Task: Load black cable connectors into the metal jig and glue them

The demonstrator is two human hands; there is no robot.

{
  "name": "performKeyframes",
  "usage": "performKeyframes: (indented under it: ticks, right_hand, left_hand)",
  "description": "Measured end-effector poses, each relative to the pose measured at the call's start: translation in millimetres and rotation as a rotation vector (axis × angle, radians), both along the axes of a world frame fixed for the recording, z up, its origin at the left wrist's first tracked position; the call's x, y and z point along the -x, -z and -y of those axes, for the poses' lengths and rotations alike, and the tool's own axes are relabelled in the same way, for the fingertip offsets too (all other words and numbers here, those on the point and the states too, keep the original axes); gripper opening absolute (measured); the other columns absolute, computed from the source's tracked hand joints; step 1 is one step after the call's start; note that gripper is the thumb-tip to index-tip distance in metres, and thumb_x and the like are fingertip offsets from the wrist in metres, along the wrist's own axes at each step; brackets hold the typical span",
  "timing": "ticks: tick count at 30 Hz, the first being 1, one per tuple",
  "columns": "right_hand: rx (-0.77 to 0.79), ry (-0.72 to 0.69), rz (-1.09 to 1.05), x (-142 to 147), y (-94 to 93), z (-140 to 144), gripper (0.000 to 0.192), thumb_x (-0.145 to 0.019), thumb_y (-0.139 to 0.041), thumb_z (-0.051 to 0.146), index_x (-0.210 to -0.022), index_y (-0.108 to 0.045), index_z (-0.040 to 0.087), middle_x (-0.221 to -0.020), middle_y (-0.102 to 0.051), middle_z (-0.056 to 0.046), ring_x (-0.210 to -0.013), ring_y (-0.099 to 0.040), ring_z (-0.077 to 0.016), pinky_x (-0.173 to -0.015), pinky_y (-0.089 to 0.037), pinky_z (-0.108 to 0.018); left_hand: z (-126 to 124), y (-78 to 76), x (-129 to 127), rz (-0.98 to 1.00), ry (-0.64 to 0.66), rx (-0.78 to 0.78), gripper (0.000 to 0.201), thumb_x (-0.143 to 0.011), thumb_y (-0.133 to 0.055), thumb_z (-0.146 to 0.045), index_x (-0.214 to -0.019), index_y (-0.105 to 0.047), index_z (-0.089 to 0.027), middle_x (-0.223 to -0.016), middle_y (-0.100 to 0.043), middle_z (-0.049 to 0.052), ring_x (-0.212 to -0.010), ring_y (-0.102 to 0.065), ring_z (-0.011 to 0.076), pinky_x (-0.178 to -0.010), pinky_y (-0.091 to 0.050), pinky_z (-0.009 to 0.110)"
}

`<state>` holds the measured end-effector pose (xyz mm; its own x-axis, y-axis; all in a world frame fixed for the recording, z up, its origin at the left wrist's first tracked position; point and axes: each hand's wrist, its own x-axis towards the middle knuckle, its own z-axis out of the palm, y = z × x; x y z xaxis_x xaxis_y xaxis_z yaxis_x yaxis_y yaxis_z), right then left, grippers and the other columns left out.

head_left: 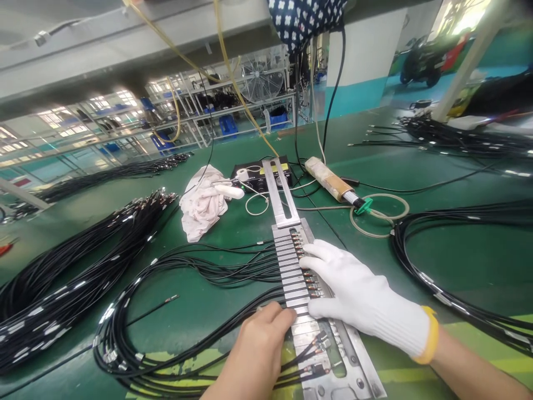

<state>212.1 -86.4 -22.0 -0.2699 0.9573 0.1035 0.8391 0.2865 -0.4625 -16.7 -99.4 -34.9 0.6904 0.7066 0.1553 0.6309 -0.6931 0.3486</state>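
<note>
A long metal fixture with several slots lies on the green table, and thin black cables with copper tips sit in its slots. My left hand, bare, presses its fingertips on the fixture's left edge near the lower slots. My right hand, in a white knit glove with a yellow cuff, lies flat over the copper cable tips on the fixture's right side. Neither hand grips anything. The loaded black cables loop away to the left.
A big bundle of black cables lies at left, another cable coil at right. Behind the fixture are a white cloth, a black box, a wrapped tool handle and a metal bar. More cables lie far right.
</note>
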Motion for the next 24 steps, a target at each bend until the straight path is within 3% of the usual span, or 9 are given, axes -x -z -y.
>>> performKeyframes:
  ticks: [3,6,9,12,18,21,24]
  right_hand:
    - [-0.039,-0.001,0.036,1,6.8,-1,0.064,-0.069,-0.080,0.031,-0.130,-0.064,0.019,-0.152,-0.049,-0.014,-0.144,-0.037,-0.0378,-0.115,-0.038,-0.055]
    - [-0.060,-0.011,0.044,0,10.2,0,0.068,-0.069,-0.080,0.030,-0.133,-0.062,0.016,-0.151,-0.049,-0.017,-0.144,-0.036,-0.0403,-0.115,-0.037,-0.058]
    - [-0.100,-0.074,0.031,0,9.8,1,0.063,-0.076,-0.075,0.029,-0.136,-0.059,0.019,-0.152,-0.048,-0.017,-0.144,-0.038,-0.0385,-0.114,-0.038,-0.059]
    - [-0.089,-0.105,0.042,2,7.9,-1,0.061,-0.077,-0.074,0.027,-0.136,-0.059,0.020,-0.152,-0.048,-0.017,-0.143,-0.039,-0.0384,-0.113,-0.039,-0.057]
    - [-0.034,-0.107,0.061,7,2.7,-7,0.064,-0.075,-0.077,0.030,-0.135,-0.060,0.015,-0.153,-0.047,-0.018,-0.143,-0.040,-0.0379,-0.114,-0.039,-0.055]
    - [0.026,-0.080,0.054,7,-2.5,-5,0.063,-0.076,-0.076,0.029,-0.136,-0.060,0.017,-0.155,-0.045,-0.016,-0.145,-0.036,-0.0361,-0.115,-0.037,-0.053]
    - [0.077,-0.071,0.034,6,-4.4,-3,0.066,-0.075,-0.075,0.027,-0.138,-0.059,0.016,-0.157,-0.042,-0.015,-0.148,-0.031,-0.0352,-0.118,-0.033,-0.051]
  left_hand:
    - [3,-0.8,2,-0.051,0.025,-0.115,0.039,-0.093,-0.033,-0.002,-0.112,-0.063,-0.019,-0.088,-0.063,0.006,-0.072,-0.060,0.0183,-0.066,-0.049,0.026]
    - [10,0.8,6,-0.113,0.101,-0.275,0.037,-0.091,-0.039,-0.007,-0.121,-0.060,-0.014,-0.104,-0.066,0.015,-0.092,-0.061,0.0269,-0.082,-0.053,0.038]
    - [17,4.4,8,-0.174,0.128,-0.254,0.047,-0.089,-0.044,-0.011,-0.135,-0.054,-0.012,-0.111,-0.066,0.017,-0.103,-0.060,0.0296,-0.092,-0.051,0.043]
    - [19,5.8,6,-0.209,0.130,-0.216,0.052,-0.085,-0.042,-0.006,-0.136,-0.053,-0.011,-0.108,-0.067,0.015,-0.097,-0.063,0.0268,-0.091,-0.053,0.039]
    - [13,-7.6,3,-0.104,0.143,-0.343,0.046,-0.083,-0.036,0.003,-0.122,-0.059,-0.007,-0.099,-0.071,0.014,-0.086,-0.067,0.0245,-0.077,-0.060,0.035]
    - [18,-14.8,8,0.053,0.037,-0.243,0.038,-0.091,-0.037,0.000,-0.118,-0.059,-0.014,-0.102,-0.071,0.011,-0.090,-0.069,0.0223,-0.076,-0.060,0.032]
    - [25,-15.7,15,0.115,-0.012,-0.046,0.020,-0.095,-0.047,-0.010,-0.104,-0.063,-0.017,-0.091,-0.071,0.008,-0.080,-0.068,0.0200,-0.063,-0.056,0.027]
